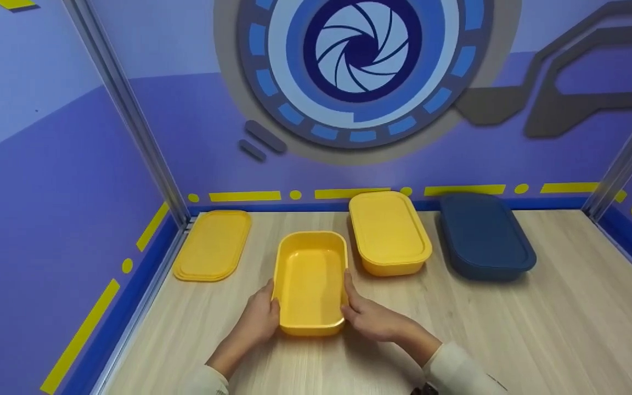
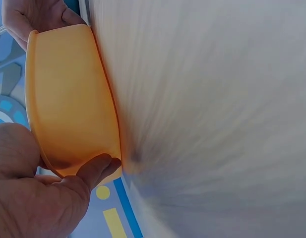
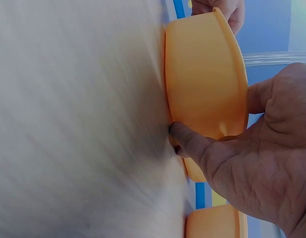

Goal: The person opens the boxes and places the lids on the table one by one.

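Two hands, the left hand point(image 1: 261, 315) and the right hand point(image 1: 371, 318), held the open yellow box point(image 1: 313, 288) by its side walls near the middle of the bench point(image 1: 513, 340), right of the loose yellow lid point(image 1: 214, 247) and left of the lidded yellow box point(image 1: 390, 227). Each hand's fingers pinched a wall, thumb at the rim, fingertips low; whether the base touched the bench could not be told. Steady handling probably called for even pressure and a level rim.

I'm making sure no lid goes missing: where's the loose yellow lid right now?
In the head view, the loose yellow lid lies near the far left corner of the table, left of the open yellow container.
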